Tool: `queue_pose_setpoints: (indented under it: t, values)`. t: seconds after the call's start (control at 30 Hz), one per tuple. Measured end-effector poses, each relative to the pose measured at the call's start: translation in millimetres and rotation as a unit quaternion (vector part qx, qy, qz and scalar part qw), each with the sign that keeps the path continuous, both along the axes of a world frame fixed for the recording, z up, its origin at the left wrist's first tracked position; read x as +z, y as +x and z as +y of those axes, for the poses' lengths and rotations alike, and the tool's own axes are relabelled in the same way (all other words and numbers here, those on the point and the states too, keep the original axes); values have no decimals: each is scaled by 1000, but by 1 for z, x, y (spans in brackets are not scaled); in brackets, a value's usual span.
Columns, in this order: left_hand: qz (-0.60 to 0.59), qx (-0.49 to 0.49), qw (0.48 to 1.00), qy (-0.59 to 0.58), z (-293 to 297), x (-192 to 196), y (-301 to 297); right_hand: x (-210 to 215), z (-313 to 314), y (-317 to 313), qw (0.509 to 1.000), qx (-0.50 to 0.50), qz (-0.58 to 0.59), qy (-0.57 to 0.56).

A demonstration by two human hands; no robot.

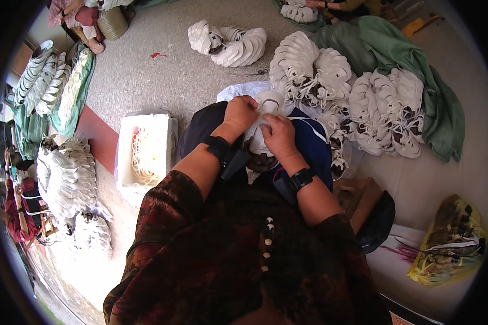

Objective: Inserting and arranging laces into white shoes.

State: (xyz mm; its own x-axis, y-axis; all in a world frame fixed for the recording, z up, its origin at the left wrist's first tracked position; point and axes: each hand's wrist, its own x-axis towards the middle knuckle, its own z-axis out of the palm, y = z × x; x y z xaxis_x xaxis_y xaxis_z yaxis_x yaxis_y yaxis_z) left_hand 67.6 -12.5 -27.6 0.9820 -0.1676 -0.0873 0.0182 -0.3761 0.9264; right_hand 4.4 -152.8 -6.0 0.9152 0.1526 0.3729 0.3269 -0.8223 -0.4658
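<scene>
Both hands, left hand (239, 115), right hand (279, 135), gripping white shoe upper (265, 103), stacked uppers (363, 97) beyond

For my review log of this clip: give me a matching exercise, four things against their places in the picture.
Things:
1. white shoe upper
2. white box
3. yellow bag
4. green cloth

Places:
A. lower right, on the floor
B. upper right, beside the stacked uppers
C. between both hands, on the lap
D. left of the person's left arm

Pairs: 1-C, 2-D, 3-A, 4-B
</scene>
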Motion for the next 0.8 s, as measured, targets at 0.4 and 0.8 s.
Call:
queue_pose_setpoints:
  t: [0.4, 0.8]
  values:
    - [-106, -78, 971, 198, -8, 28, 1, -5, 3, 3, 999, -19, -34, 3]
    - [-282, -176, 899, 283, -3, 16, -20, -5, 1, -1, 999, -6, -52, 8]
